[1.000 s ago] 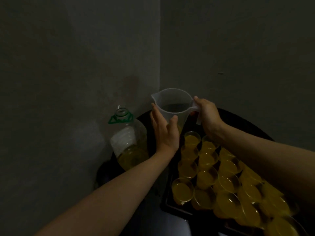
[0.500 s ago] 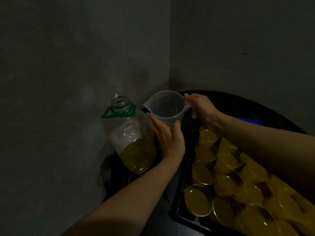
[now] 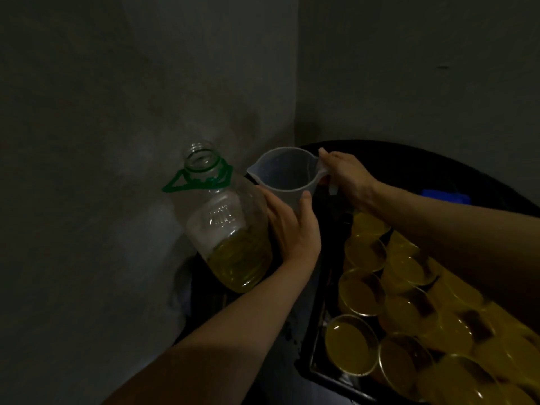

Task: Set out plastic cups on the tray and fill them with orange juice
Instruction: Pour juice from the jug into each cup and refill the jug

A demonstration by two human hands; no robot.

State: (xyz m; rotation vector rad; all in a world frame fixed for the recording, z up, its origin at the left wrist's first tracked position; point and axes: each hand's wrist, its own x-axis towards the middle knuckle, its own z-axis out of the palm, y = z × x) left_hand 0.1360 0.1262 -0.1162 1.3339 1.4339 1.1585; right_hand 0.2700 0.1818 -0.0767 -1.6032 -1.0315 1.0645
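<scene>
A clear plastic measuring jug (image 3: 285, 176), apparently empty, is held upright near the wall corner. My right hand (image 3: 347, 178) grips its handle, and my left hand (image 3: 293, 229) cups its side with fingers and thumb around the body. Just left of the jug stands a big clear bottle (image 3: 230, 235) with a green handle ring, uncapped, about a third full of orange juice. Several plastic cups (image 3: 362, 290) filled with juice crowd the black tray (image 3: 314, 366) at the lower right; my right forearm hides part of them.
The tray and bottle rest on a dark round table (image 3: 409, 159) pushed into a corner of grey walls. A blue object (image 3: 444, 195) lies at the table's far right. The light is very dim.
The jug and both hands have come down and left, closer to the bottle. The view has shifted, so the bottle now looks larger and nearer.
</scene>
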